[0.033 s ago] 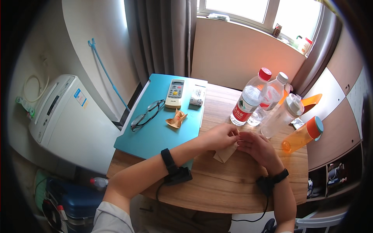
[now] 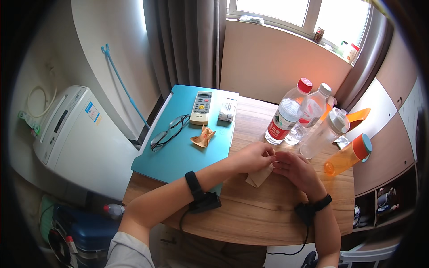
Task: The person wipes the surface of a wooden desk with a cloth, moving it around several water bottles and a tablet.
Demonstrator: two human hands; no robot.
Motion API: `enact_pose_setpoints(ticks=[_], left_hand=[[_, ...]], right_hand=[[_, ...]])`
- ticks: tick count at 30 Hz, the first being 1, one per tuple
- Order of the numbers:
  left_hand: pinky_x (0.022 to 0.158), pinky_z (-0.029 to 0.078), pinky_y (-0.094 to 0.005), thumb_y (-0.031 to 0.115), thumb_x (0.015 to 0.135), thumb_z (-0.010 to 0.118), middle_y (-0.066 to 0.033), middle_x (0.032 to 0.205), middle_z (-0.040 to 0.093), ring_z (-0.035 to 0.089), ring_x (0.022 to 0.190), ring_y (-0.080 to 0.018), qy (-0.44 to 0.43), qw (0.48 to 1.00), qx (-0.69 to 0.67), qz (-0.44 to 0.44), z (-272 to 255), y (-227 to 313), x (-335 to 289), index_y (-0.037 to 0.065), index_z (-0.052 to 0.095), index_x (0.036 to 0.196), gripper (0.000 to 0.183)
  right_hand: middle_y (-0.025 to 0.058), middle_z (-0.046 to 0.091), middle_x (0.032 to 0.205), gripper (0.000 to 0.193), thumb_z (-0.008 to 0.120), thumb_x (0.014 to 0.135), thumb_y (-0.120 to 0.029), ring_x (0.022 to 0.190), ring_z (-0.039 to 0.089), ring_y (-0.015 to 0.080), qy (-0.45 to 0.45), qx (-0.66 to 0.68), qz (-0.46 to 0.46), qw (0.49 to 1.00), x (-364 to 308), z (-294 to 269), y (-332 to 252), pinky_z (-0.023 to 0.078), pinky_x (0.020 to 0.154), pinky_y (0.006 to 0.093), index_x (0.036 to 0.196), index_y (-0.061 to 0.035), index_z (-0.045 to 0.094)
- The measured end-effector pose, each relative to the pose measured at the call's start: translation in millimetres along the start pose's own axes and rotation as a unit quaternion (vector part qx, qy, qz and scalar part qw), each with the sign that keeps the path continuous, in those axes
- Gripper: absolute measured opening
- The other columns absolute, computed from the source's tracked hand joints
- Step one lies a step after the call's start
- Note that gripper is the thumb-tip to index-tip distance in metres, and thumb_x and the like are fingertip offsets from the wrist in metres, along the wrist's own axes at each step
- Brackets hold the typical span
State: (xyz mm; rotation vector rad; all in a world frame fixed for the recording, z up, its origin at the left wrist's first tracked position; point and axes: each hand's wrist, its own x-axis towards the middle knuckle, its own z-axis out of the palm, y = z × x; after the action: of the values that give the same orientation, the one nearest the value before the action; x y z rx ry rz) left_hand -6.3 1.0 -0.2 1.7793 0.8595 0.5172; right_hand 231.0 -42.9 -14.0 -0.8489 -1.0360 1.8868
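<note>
A folded piece of brown paper point(image 2: 258, 178) is between my hands, low over the wooden table. My left hand point(image 2: 254, 158) pinches its upper part, thumb and forefinger pressed together. From the other side my right hand point(image 2: 298, 172) curves in, its fingertips closed at the paper's right edge and partly hidden. Both hands cover much of the paper. To the left, a small folded brown paper shape point(image 2: 204, 136) with pointed corners rests on a turquoise folder point(image 2: 178, 161). Each wrist wears a black strap with a small dark box and a cable.
Eyeglasses point(image 2: 170, 132), a remote control point(image 2: 201, 108) and a small box point(image 2: 227, 111) lie on the folder. Beyond my right hand stand a red-capped bottle point(image 2: 279, 127), a white-capped bottle point(image 2: 316, 105), a clear cup point(image 2: 315, 142) and an orange bottle point(image 2: 342, 161). A white washing machine point(image 2: 89, 147) stands left.
</note>
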Motion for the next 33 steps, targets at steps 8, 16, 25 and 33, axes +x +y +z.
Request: enact_pose_setpoints(ticks=[8, 16, 25, 33], left_hand=[[0.077, 0.057, -0.0339, 0.02, 0.101, 0.064, -0.0155, 0.104, 0.073, 0.07, 0.085, -0.0201, 0.002, 1.0, 0.03, -0.002, 1, 3, -1, -0.002, 0.064, 0.119, 0.028], [0.084, 0.058, -0.0388, 0.021, 0.101, 0.063, -0.0179, 0.104, 0.073, 0.071, 0.096, -0.0287, 0.016, 0.998, 0.06, 0.015, 3, -2, 0, -0.001, 0.064, 0.119, 0.029], [0.086, 0.056, -0.0419, 0.019, 0.1, 0.061, -0.0207, 0.11, 0.07, 0.069, 0.101, -0.0346, 0.034, 0.991, 0.129, 0.014, 5, 1, -8, 0.003, 0.063, 0.12, 0.025], [0.085, 0.051, -0.051, 0.01, 0.093, 0.059, -0.0243, 0.104, 0.06, 0.062, 0.095, -0.0459, -0.101, 0.969, 0.205, 0.092, 66, 39, -46, 0.001, 0.058, 0.105, 0.015]], right_hand=[[0.0167, 0.067, 0.128, 0.038, 0.048, 0.11, -0.024, 0.119, 0.066, 0.0271, 0.007, -0.003, 0.003, 1.0, 0, 2, -2, 0.052, 0.106, 0.0433, 0.132, 0.0047, 0.06], [0.0171, 0.066, 0.13, 0.039, 0.048, 0.11, -0.024, 0.122, 0.064, 0.027, -0.002, -0.002, -0.004, 1.0, 0, 6, -1, 0.051, 0.107, 0.0429, 0.133, 0.0049, 0.059], [0.0143, 0.066, 0.128, 0.039, 0.052, 0.109, -0.03, 0.113, 0.066, 0.0206, 0.073, -0.03, -0.001, 0.997, -4, 22, -16, 0.056, 0.097, 0.037, 0.131, 0.0005, 0.061], [-0.0012, 0.059, 0.079, 0.027, 0.054, 0.107, -0.03, 0.062, 0.049, 0.008, 0.111, 0.082, -0.061, 0.989, 0, 1, -13, 0.042, 0.057, 0.0254, 0.093, -0.0073, 0.062]])
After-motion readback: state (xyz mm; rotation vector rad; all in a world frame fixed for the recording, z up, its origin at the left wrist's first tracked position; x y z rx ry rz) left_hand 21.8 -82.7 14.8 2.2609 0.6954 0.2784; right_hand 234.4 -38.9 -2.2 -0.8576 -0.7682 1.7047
